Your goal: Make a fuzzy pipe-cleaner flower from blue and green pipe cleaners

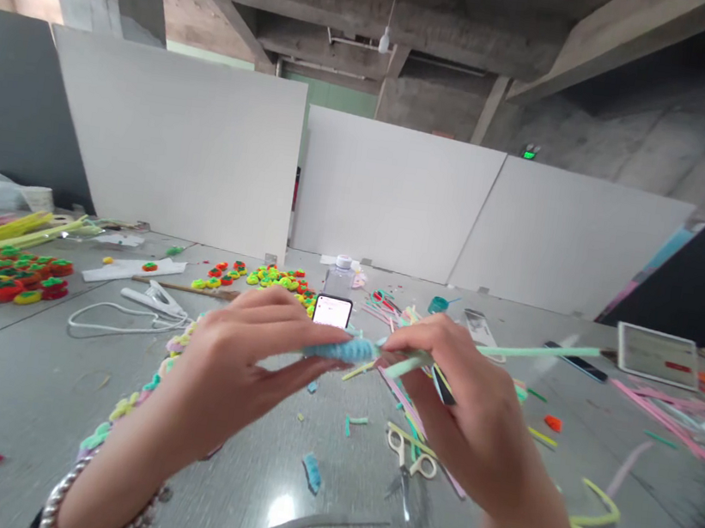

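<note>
On the table (254, 467), nearest the person, a grey strip (309, 523) lies at six o'clock from the coil (345, 350). Beyond it, also near six, rests a blue scrap (312, 472); the scissors (409, 462) lie at five.

Above them, the coil hangs in the air between both hands. The left hand (250, 350) clamps its nine o'clock end between thumb and fingers. The right hand (460, 382) pinches a green stem (536, 350) beside the other end; blur hides whether its fingertips touch the coil. The stem runs out toward three o'clock.

The coil looks fuzzy, light and springy, likely easy to crush or unwind but hardly slippery. A soft pinch across its turns should suit it; the stem probably bends readily and is best held near the coil.

Farther off, toward twelve, stand the phone (332, 310), then the bottle (340, 280).
</note>
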A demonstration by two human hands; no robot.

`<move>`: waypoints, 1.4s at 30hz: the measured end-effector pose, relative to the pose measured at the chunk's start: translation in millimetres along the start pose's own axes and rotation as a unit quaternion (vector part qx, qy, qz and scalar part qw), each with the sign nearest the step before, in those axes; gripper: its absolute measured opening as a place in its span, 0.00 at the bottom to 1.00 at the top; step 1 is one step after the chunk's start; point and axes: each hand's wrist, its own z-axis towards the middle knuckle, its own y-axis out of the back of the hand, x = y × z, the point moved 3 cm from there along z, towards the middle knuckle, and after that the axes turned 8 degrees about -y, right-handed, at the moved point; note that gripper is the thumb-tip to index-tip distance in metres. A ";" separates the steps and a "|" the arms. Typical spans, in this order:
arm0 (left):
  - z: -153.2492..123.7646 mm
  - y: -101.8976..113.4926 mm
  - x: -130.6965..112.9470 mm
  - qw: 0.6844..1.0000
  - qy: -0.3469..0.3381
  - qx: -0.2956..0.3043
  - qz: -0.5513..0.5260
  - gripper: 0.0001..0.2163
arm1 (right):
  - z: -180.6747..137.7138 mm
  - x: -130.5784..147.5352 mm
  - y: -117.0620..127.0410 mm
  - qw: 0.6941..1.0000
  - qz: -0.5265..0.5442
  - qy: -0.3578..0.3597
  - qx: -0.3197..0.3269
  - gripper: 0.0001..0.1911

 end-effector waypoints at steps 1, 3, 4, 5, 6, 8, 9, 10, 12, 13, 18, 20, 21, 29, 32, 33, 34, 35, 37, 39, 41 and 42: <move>-1.3 5.0 3.3 1.000 0.004 -0.001 0.000 0.06 | -0.6 -2.0 2.2 1.000 0.000 -0.006 0.000 0.08; -5.2 17.1 11.1 0.999 0.029 -0.025 0.010 0.07 | -2.1 -8.1 9.2 0.999 -0.013 -0.041 -0.008 0.08; -7.5 22.2 14.7 0.999 0.042 -0.033 0.008 0.08 | -3.1 -11.7 13.6 0.998 -0.024 -0.064 -0.014 0.07; -9.9 27.0 18.3 0.997 0.063 -0.048 0.010 0.09 | -4.1 -15.3 18.1 0.995 -0.036 -0.090 -0.020 0.07; -12.2 30.8 21.3 0.995 0.080 -0.064 0.010 0.10 | -5.2 -18.1 22.3 0.993 -0.044 -0.105 -0.023 0.08; -15.3 33.9 25.0 0.991 0.102 -0.084 0.005 0.10 | -6.9 -22.3 29.2 0.990 -0.058 -0.121 -0.036 0.10; -15.9 33.4 25.8 0.991 0.105 -0.086 0.000 0.11 | -7.5 -23.4 31.6 0.990 -0.064 -0.121 -0.043 0.10; -15.8 31.8 26.2 0.991 0.104 -0.083 -0.006 0.10 | -7.8 -24.2 33.1 0.989 -0.070 -0.120 -0.049 0.10; -14.4 26.9 26.0 0.992 0.099 -0.074 -0.017 0.10 | -7.4 -24.6 33.5 0.989 -0.077 -0.111 -0.052 0.11; -13.4 24.4 25.8 0.992 0.097 -0.072 -0.021 0.10 | -6.9 -24.5 32.8 0.990 -0.075 -0.105 -0.049 0.11; -7.7 13.9 19.3 0.997 0.053 -0.056 -0.014 0.07 | -4.2 -23.4 27.9 0.996 -0.054 -0.063 -0.029 0.12; -6.3 10.9 15.8 0.998 0.037 -0.047 -0.005 0.07 | -3.8 -22.7 26.3 0.997 -0.050 -0.048 -0.024 0.12; -6.0 9.7 14.4 0.998 0.034 -0.045 -0.001 0.07 | -3.6 -22.4 25.4 0.998 -0.048 -0.045 -0.021 0.12; -9.9 6.0 16.1 0.998 0.029 -0.005 0.061 0.09 | 0.1 -27.1 20.8 0.996 -0.048 -0.069 0.011 0.10; -9.9 6.2 20.8 0.997 0.039 0.031 0.051 0.09 | -1.0 -33.3 23.0 0.995 -0.052 -0.084 0.024 0.12; -9.9 5.9 23.6 0.997 0.043 0.047 0.049 0.08 | -1.5 -35.8 24.1 0.994 -0.058 -0.088 0.023 0.12; -10.2 5.2 27.6 0.996 0.046 0.064 0.047 0.08 | -2.1 -38.8 25.3 0.993 -0.066 -0.093 0.022 0.13; -11.1 3.5 33.3 0.994 0.053 0.084 0.046 0.08 | -2.6 -42.5 26.5 0.992 -0.077 -0.102 0.021 0.14; -16.0 -3.5 50.0 0.989 0.070 0.119 0.053 0.09 | -3.8 -52.1 28.9 0.986 -0.102 -0.132 0.023 0.15; -26.9 -18.9 74.2 0.975 0.120 0.177 0.063 0.09 | -5.5 -62.9 31.6 0.978 -0.129 -0.160 0.029 0.16; -43.5 -43.2 99.1 0.950 0.155 0.263 0.067 0.10 | -7.5 -72.0 35.2 0.973 -0.149 -0.173 0.029 0.16; -53.4 -57.3 110.3 0.935 0.173 0.304 0.062 0.11 | -8.5 -75.6 37.3 0.971 -0.159 -0.177 0.025 0.15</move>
